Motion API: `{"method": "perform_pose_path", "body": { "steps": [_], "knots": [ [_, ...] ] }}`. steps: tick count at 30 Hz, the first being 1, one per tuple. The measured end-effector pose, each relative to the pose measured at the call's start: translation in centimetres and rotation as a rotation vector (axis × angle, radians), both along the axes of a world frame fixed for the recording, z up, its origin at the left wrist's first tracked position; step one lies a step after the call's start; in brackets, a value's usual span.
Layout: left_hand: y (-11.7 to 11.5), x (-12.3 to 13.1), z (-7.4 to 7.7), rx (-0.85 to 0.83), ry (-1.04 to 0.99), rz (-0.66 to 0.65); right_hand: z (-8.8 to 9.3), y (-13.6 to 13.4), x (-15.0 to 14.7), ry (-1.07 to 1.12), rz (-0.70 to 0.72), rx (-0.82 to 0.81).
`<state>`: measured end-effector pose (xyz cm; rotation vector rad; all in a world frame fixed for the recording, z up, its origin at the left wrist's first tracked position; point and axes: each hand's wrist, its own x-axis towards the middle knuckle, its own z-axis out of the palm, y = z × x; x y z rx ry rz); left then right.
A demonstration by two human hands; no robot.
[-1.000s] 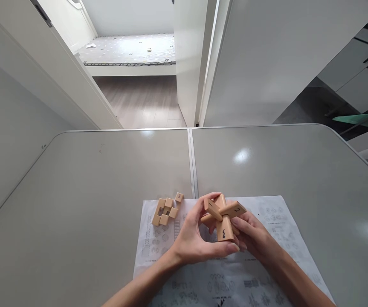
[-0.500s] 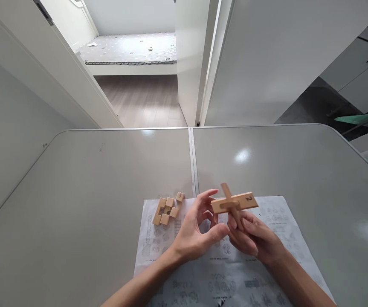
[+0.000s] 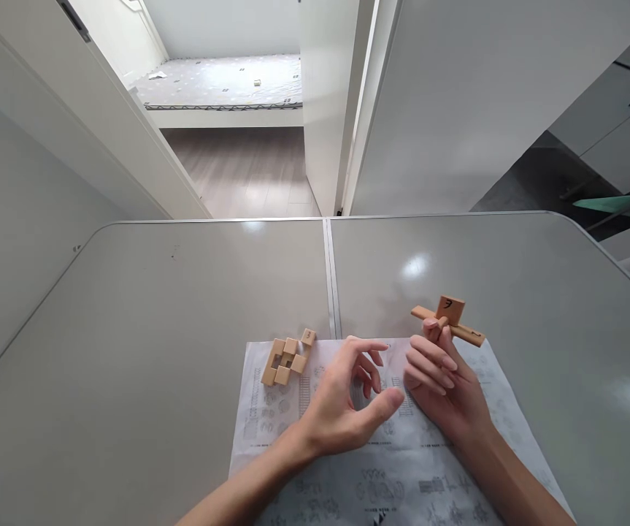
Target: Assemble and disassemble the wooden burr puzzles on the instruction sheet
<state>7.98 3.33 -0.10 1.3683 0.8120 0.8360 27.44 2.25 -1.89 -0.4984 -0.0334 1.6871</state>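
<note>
My right hand [image 3: 446, 380] pinches a wooden puzzle assembly [image 3: 450, 310] between thumb and fingertips, raised over the far right part of the paper. Its crossing flat pieces bear dark markings, one on the upright piece and one near the right end. My left hand [image 3: 350, 398] hovers over the middle of the sheet with thumb and fingers apart, holding nothing. Left of it lie notched wooden puzzle pieces [image 3: 282, 372], close together at the paper's upper left, and one block end there has a printed figure.
A large printed instruction sheet [image 3: 372, 478] covers the near middle of the grey table [image 3: 128, 380]. A metal seam [image 3: 330, 270] divides the tabletop. Beyond the far edge are a white door [image 3: 328, 102] and a bed [image 3: 221, 80].
My right hand has moved the puzzle assembly right and slightly up, turning it so another marked face shows. My left hand stays near its place, now farther from the assembly.
</note>
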Motion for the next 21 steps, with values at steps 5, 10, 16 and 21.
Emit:
{"method": "perform_pose_path", "body": {
  "steps": [5,10,16,21],
  "knots": [
    [-0.03,0.15,-0.05,0.053,0.018,0.000,-0.20,0.11,0.06,0.058,-0.044,-0.024],
    [0.01,0.15,-0.02,0.035,0.017,-0.002,-0.18,0.16,0.08,0.095,-0.046,-0.039],
    [-0.02,0.19,-0.02,0.037,0.030,-0.009,-0.08,0.15,0.07,0.016,-0.039,-0.003],
    [0.00,0.18,-0.14,0.052,0.040,-0.013,0.11,0.22,-0.05,-0.004,-0.039,0.004]
  ]
}}
